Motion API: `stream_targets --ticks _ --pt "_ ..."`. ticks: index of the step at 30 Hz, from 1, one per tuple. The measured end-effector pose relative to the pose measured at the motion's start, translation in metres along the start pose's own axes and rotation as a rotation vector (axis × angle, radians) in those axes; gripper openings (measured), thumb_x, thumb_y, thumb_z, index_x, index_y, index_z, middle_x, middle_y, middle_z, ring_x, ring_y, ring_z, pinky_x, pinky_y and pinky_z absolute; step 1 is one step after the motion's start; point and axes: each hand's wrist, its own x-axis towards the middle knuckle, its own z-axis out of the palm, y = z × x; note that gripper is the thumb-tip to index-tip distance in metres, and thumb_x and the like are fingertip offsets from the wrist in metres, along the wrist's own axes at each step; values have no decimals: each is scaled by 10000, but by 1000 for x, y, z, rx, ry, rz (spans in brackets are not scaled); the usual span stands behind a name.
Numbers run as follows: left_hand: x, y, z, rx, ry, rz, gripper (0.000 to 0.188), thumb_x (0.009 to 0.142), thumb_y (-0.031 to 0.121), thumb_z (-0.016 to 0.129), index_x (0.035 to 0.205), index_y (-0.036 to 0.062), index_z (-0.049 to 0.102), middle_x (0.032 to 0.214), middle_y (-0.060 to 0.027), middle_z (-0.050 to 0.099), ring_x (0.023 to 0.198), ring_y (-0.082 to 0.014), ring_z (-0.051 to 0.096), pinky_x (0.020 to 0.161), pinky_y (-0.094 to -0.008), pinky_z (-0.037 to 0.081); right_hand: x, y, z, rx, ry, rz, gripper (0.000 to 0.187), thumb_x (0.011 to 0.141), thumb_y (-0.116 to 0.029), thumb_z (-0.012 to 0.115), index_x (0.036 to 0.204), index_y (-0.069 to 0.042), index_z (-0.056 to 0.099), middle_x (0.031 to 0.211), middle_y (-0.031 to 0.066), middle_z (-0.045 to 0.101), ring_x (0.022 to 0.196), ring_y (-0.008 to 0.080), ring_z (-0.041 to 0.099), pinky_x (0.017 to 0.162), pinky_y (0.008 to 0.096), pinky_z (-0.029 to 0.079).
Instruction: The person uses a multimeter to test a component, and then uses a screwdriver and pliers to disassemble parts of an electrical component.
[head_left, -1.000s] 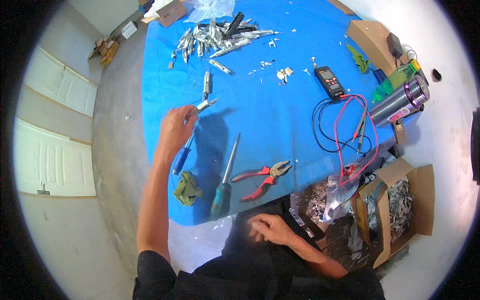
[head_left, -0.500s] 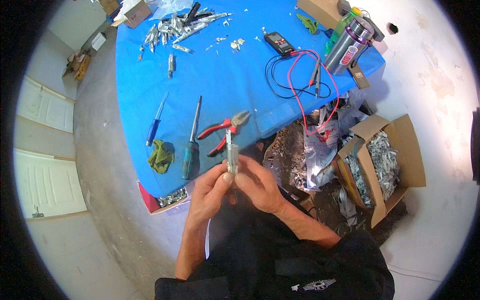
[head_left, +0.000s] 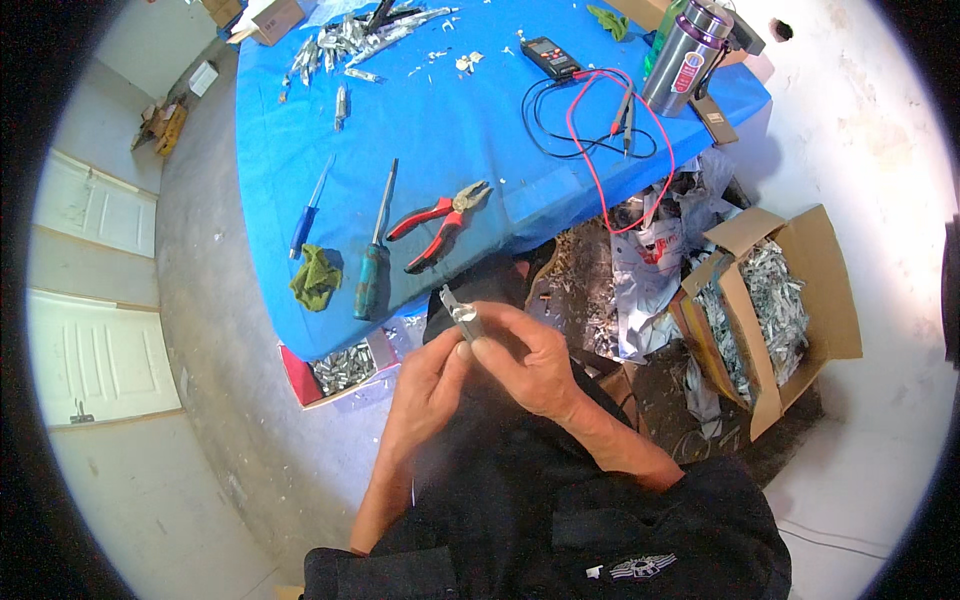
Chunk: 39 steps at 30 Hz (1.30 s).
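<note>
A small silvery metal cylinder [head_left: 467, 322] with a thin strip standing out of its far end is pinched between my two hands, just off the table's near edge. My left hand [head_left: 428, 385] has thumb and fingers closed on its lower left side. From the right, my right hand [head_left: 530, 362] grips the same piece, its fingers curled around the back. The fingers hide the lower part. Nearest on the table lie red-handled pliers [head_left: 458, 205], a teal-handled screwdriver [head_left: 369, 285], a blue-handled screwdriver [head_left: 304, 232] and a crumpled green cloth [head_left: 318, 280].
A heap of silvery pieces [head_left: 350, 45] lies at the table's far left. A multimeter [head_left: 550, 58] with red and black leads and a steel flask [head_left: 688, 58] stand far right. A carton of metal scraps [head_left: 772, 310] sits at right; a box of small cylinders [head_left: 345, 370] is below left.
My hands have come slightly back from the table edge, and the pliers are now fully uncovered. The metal cylinder has tipped, so its round end shows. Both hands still hold it.
</note>
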Motion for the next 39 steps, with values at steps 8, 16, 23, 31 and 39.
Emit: stream_targets --ticks 8,16,23,31,39 --pt "-9 -3 13 72 65 -32 268 1082 172 579 1249 -2 697 816 -161 670 716 -220 648 670 -366 505 -8 10 -7 34 -12 80 324 1002 -72 700 1314 15 680 1216 92 752 1109 144 692 983 320 550" --pt "-7 -10 3 155 224 -79 224 1038 141 668 1160 -32 741 970 -105 791 829 -126 712 761 -281 568 -5 21 -14 481 65 374 368 1034 -148 699 1356 4 608 1144 50 711 974 118 698 753 266 567" --pt "4 -18 -25 202 422 -103 232 998 163 726 1140 -18 754 909 -95 781 822 -138 724 727 -293 561 -1 40 -22 382 20 336 402 990 -113 737 1350 11 609 1038 39 683 780 76 628 634 235 532" --pt "17 -31 -45 527 563 -19 220 961 106 753 1153 0 738 1033 -135 739 884 -217 720 724 -355 575 5 32 -23 286 97 448 398 982 -124 749 1337 3 621 961 25 677 740 73 623 604 257 513" --pt "32 -65 -69 809 577 18 296 938 145 780 1200 23 719 1186 -156 725 1116 -327 677 900 -409 555 8 51 -25 261 132 415 423 1031 -117 646 1428 1 561 1035 66 694 800 78 636 586 212 475"
